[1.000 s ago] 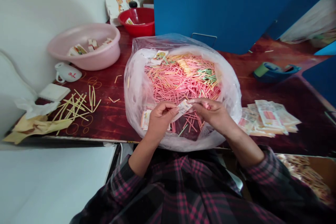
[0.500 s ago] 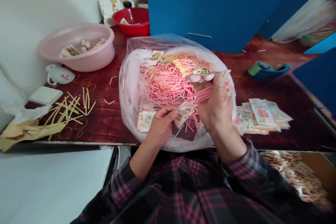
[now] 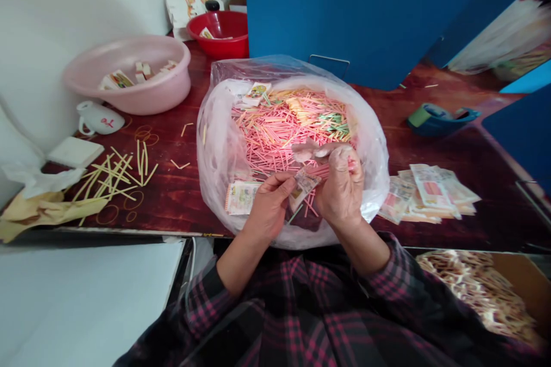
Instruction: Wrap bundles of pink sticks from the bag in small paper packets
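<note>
My left hand [image 3: 272, 205] pinches the edge of a small clear printed packet [image 3: 305, 188] over the front of the basin. Close beside it, my right hand [image 3: 342, 183], which wears whitish finger coverings, is closed around a bundle of thin pink sticks [image 3: 317, 171]. The near ends of that bundle lie at the packet's upper edge; whether any are inside it I cannot tell. Below both hands, a basin lined with a clear plastic bag [image 3: 219, 143] holds a heap of pink, yellow and green sticks [image 3: 271, 135]. A filled printed packet [image 3: 241, 198] lies at its front left.
Flat printed packets [image 3: 430, 192] are piled right of the basin. Leftward lie loose yellow sticks [image 3: 114, 175], rubber bands, a white mug [image 3: 98, 118] and a pink basin [image 3: 129, 46]. A red bowl [image 3: 239, 46] and blue panel [image 3: 344, 6] stand behind. A blue container [image 3: 443, 123] sits right.
My right hand has moved left and down with the pink sticks, bringing them to the packet, and its fingers have curled in. My left hand holds the packet almost in place.
</note>
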A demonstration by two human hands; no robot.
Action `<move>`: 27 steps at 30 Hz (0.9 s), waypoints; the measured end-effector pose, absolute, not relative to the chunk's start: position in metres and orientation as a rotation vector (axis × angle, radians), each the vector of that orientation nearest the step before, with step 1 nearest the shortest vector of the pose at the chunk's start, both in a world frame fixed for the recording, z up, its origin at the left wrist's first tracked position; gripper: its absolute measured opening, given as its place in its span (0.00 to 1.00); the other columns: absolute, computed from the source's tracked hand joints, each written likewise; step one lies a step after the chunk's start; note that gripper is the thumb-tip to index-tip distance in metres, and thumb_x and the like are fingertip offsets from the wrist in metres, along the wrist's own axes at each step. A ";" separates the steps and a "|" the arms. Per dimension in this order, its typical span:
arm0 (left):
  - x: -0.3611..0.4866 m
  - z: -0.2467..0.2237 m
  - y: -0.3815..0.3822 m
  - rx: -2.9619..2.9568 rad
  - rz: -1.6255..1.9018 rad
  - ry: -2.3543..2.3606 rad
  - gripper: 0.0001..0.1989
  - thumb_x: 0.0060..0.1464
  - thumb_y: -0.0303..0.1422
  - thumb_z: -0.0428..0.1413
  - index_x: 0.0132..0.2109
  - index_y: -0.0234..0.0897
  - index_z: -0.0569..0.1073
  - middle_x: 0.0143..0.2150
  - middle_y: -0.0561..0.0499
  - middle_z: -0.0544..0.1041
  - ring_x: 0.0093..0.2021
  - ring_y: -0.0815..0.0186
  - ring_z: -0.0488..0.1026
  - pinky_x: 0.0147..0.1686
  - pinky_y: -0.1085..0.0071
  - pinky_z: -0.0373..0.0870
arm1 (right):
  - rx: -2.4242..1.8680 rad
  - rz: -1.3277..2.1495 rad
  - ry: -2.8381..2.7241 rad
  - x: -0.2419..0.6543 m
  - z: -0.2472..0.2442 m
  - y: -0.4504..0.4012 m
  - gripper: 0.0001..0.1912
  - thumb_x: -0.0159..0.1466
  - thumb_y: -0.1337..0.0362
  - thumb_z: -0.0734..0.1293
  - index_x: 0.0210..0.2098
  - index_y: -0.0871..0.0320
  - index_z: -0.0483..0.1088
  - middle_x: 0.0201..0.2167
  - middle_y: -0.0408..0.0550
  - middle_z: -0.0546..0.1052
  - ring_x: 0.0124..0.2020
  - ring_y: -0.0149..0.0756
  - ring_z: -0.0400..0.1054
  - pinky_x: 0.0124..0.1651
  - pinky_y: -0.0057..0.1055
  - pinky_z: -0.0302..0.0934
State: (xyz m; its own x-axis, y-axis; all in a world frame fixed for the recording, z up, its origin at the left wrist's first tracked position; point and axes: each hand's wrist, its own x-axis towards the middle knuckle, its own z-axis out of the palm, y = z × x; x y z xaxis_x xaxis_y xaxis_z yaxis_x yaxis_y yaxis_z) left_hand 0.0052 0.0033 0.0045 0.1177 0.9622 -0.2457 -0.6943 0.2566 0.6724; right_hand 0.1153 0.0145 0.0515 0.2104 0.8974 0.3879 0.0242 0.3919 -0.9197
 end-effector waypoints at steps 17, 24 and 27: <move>0.011 0.005 0.007 0.602 1.387 0.788 0.18 0.42 0.42 0.78 0.34 0.39 0.82 0.29 0.58 0.78 0.31 0.73 0.71 0.37 0.74 0.70 | -1.026 0.826 -1.632 0.145 0.036 0.019 0.24 0.74 0.42 0.64 0.59 0.49 0.77 0.62 0.50 0.80 0.67 0.46 0.72 0.73 0.50 0.64; 0.007 0.005 0.010 0.729 1.512 0.897 0.13 0.47 0.41 0.74 0.35 0.41 0.82 0.34 0.56 0.80 0.33 0.72 0.74 0.38 0.73 0.73 | -1.164 0.941 -1.275 0.152 0.027 0.014 0.26 0.62 0.41 0.75 0.52 0.49 0.78 0.48 0.46 0.84 0.46 0.39 0.79 0.53 0.40 0.75; 0.004 0.005 0.008 0.861 1.469 0.937 0.12 0.51 0.39 0.72 0.41 0.42 0.82 0.39 0.54 0.82 0.37 0.70 0.76 0.38 0.73 0.73 | -1.163 1.209 -1.203 0.151 0.023 0.012 0.18 0.60 0.46 0.78 0.41 0.52 0.80 0.34 0.42 0.83 0.33 0.35 0.75 0.38 0.34 0.71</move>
